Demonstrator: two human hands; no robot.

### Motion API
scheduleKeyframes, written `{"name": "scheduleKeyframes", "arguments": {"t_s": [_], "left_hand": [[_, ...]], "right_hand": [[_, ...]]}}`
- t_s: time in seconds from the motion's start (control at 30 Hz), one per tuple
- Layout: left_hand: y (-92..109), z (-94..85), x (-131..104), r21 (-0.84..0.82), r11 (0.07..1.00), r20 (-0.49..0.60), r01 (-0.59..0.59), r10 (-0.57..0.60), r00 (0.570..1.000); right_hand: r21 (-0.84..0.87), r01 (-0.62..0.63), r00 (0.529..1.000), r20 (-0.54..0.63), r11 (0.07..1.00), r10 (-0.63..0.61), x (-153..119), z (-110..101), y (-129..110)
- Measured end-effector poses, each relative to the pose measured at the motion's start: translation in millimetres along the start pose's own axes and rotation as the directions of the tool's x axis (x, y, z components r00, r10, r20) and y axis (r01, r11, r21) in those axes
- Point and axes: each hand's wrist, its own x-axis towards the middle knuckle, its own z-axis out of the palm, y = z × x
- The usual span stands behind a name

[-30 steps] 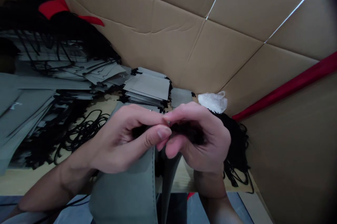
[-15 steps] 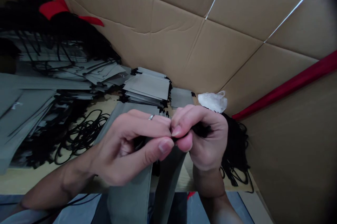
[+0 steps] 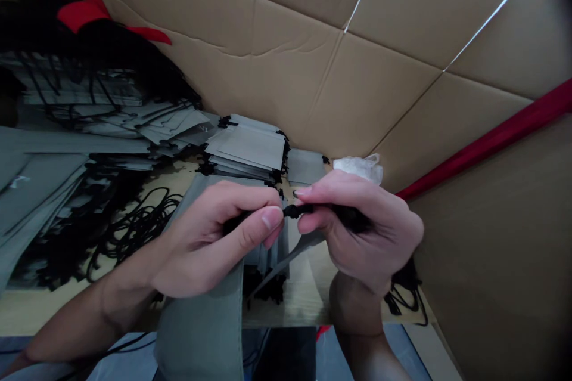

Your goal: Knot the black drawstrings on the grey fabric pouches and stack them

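Between my two hands a short stretch of black cord (image 3: 294,211) shows, with a knot in it. My left hand (image 3: 223,238) pinches the cord between thumb and forefinger. On the other side of the knot my right hand (image 3: 361,220) grips the same cord, its fingers curled. A grey fabric piece (image 3: 203,333) hangs below my left hand, over the table's front edge. Another thin grey strip (image 3: 290,256) slants down from near my right hand. What lies inside both palms is mostly hidden.
Stacked grey pieces with black ends (image 3: 250,145) stand ahead. Loose black cords (image 3: 134,223) and larger grey piles (image 3: 40,190) lie at the left. A white plastic bag (image 3: 361,167) and more black cords (image 3: 406,291) are at the right. Cardboard walls (image 3: 286,71) enclose the table.
My hands have moved apart, my right hand to the right, uncovering the knotted cord between them. The grey fabric below has swung left, and the second strip now slants toward my right hand.
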Motion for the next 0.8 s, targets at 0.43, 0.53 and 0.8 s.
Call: {"name": "scheduleKeyframes", "arguments": {"t_s": [0.43, 0.53, 0.8], "left_hand": [[2, 1.9, 2, -0.030, 0.991, 0.081, 0.129, -0.126, 0.989], [0, 0.0, 4, -0.007, 0.995, 0.123, 0.100, -0.098, 0.988], [-4, 5.6, 2, -0.002, 0.997, 0.073, -0.072, 0.072, 0.995]], "right_hand": [[-0.111, 0.166, 0.986, 0.025, 0.980, -0.165, -6, 9, 10], [-0.208, 0.225, 0.974, 0.071, 0.952, -0.215, -6, 8, 11], [-0.108, 0.280, 0.960, 0.000, 0.954, -0.282, -1, 13, 18]]}}
